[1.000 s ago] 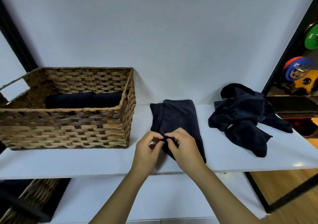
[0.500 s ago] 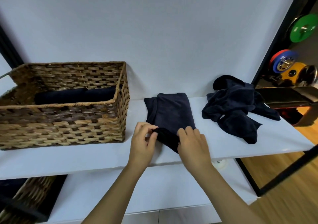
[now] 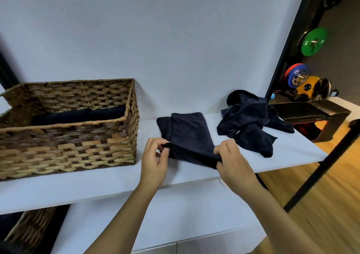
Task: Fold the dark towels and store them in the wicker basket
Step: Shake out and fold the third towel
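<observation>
A dark, half-folded towel (image 3: 187,134) lies on the white shelf (image 3: 97,183) in the middle. My left hand (image 3: 154,161) pinches its near left corner. My right hand (image 3: 232,160) pinches its near right corner, and the near edge is lifted a little off the shelf between them. To the left stands the wicker basket (image 3: 68,144) with folded dark towels (image 3: 78,115) inside. A crumpled heap of dark towels (image 3: 251,123) sits on the shelf to the right.
A white wall rises behind the shelf. A second wicker basket (image 3: 29,230) shows below at the lower left. A black frame post (image 3: 319,168) and a black bench (image 3: 315,113) stand to the right, with coloured weight plates (image 3: 313,41) beyond.
My hands have moved apart along the towel's near edge, left hand to the left corner and right hand to the right corner. The view has shifted.
</observation>
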A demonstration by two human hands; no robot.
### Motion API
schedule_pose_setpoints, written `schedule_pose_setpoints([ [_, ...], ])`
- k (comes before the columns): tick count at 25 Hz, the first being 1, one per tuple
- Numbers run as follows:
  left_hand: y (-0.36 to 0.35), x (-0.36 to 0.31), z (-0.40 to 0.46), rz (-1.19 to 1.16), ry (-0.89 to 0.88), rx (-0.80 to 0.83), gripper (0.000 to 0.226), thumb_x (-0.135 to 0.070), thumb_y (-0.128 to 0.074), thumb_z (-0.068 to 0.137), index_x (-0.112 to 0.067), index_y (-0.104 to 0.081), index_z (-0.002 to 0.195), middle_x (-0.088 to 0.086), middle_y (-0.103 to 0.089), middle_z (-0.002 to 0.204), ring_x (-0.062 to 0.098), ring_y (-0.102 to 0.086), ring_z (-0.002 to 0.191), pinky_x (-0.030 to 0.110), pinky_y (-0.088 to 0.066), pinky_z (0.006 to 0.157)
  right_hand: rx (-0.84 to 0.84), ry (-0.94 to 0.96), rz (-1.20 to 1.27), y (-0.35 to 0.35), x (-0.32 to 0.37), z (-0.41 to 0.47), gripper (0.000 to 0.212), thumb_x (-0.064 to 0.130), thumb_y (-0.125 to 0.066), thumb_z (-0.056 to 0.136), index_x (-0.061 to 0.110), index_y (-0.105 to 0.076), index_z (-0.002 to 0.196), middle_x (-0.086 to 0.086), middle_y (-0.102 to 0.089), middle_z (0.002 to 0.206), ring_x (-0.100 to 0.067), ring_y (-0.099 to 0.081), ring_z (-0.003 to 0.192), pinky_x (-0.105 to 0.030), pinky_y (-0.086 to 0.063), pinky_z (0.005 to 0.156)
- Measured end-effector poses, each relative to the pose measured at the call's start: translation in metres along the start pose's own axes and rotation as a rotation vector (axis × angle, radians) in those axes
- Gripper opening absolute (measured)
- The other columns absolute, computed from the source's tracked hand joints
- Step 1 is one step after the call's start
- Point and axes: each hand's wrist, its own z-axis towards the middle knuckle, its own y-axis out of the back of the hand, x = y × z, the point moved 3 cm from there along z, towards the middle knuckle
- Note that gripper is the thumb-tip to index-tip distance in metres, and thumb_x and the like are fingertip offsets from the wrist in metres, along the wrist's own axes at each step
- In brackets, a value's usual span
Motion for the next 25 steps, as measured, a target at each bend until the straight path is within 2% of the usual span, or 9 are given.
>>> schedule_pose_setpoints([
  [2,0.007,-0.018,0.008,0.01,-0.037,-0.014,0.026,0.005,-0.058,0.094,-0.02,-0.063,0.101,-0.003,-0.058,0.105,0.013,-0.058,0.091,0.01,-0.042,0.069,-0.007,0.13,-0.087,0.012,0.007,0.003,0.048,-0.016,-0.065,0.066,0.019,-0.049,0.096,0.0,-0.039,0.109,-0.019,-0.041,0.072,-0.02,-0.029,0.052],
  [5,0.021,-0.051,0.027,0.041,-0.142,-0.027,0.021,-0.002,-0.058,0.093,-0.021,-0.064,0.101,-0.006,-0.059,0.103,0.013,-0.058,0.09,0.012,-0.042,0.069,-0.036,0.182,-0.176,0.039,0.011,0.02,0.032,-0.007,-0.069,0.074,0.018,-0.064,0.093,-0.005,-0.054,0.11,-0.026,-0.051,0.083,-0.03,-0.037,0.062],
  [8,0.035,-0.081,0.047,0.099,-0.202,-0.006,0.014,-0.012,-0.058,0.093,-0.024,-0.063,0.1,-0.016,-0.059,0.1,0.012,-0.059,0.09,0.022,-0.047,0.07,-0.107,0.306,-0.323,0.067,0.012,0.036,0.019,0.015,-0.061,0.082,0.023,-0.077,0.089,0.0,-0.062,0.099,-0.025,-0.051,0.079,-0.034,-0.035,0.068],
  [11,0.054,-0.105,0.063,0.103,-0.096,-0.001,0.012,-0.014,-0.062,0.095,-0.026,-0.064,0.097,-0.012,-0.061,0.091,0.006,-0.057,0.077,0.028,-0.045,0.066,-0.012,0.248,-0.311,0.094,0.019,0.048,0.046,0.049,-0.037,0.094,0.027,-0.073,0.077,0.01,-0.058,0.085,-0.016,-0.044,0.074,-0.032,-0.029,0.071],
  [13,0.069,-0.124,0.073,0.083,-0.011,0.002,0.011,-0.018,-0.065,0.095,-0.029,-0.066,0.093,-0.005,-0.063,0.085,0.006,-0.055,0.07,0.026,-0.042,0.066,-0.019,0.227,-0.269,0.119,0.028,0.056,0.053,0.065,-0.036,0.094,0.027,-0.067,0.074,0.012,-0.054,0.077,-0.015,-0.046,0.07,-0.033,-0.035,0.07],
  [17,0.093,-0.174,0.101,0.057,-0.013,0.032,0.015,-0.017,-0.065,0.095,-0.028,-0.063,0.085,-0.012,-0.065,0.079,0.009,-0.055,0.067,0.021,-0.045,0.064,-0.159,0.03,0.313,0.174,0.046,0.08,0.02,0.036,-0.069,0.092,0.026,-0.055,0.081,0.008,-0.054,0.068,-0.005,-0.049,0.06,-0.015,-0.039,0.058],
  [20,0.1,-0.197,0.122,0.038,0.012,0.033,0.014,-0.019,-0.066,0.095,-0.028,-0.064,0.084,-0.021,-0.064,0.071,0.006,-0.047,0.052,0.026,-0.04,0.058,-0.19,0.023,0.475,0.194,0.047,0.099,0.022,0.023,-0.072,0.092,0.031,-0.052,0.094,0.007,-0.052,0.068,-0.004,-0.043,0.057,-0.015,-0.04,0.057],
  [22,0.101,-0.204,0.137,0.032,0.024,0.036,0.013,-0.019,-0.066,0.095,-0.027,-0.065,0.084,-0.019,-0.066,0.078,0.007,-0.048,0.054,0.025,-0.041,0.061,-0.149,-0.007,0.599,0.202,0.039,0.115,0.026,0.018,-0.073,0.091,0.031,-0.059,0.109,0.007,-0.049,0.067,-0.009,-0.046,0.06,-0.021,-0.042,0.059],
  [25,0.088,-0.196,0.158,0.063,0.129,0.137,0.011,-0.014,-0.064,0.096,-0.018,-0.064,0.086,0.0,-0.068,0.078,0.011,-0.055,0.05,0.03,-0.043,0.06,0.027,-0.124,0.567,0.191,0.021,0.142,0.004,0.019,-0.072,0.091,0.019,-0.075,0.094,0.0,-0.061,0.067,-0.01,-0.053,0.06,-0.023,-0.042,0.06],
])
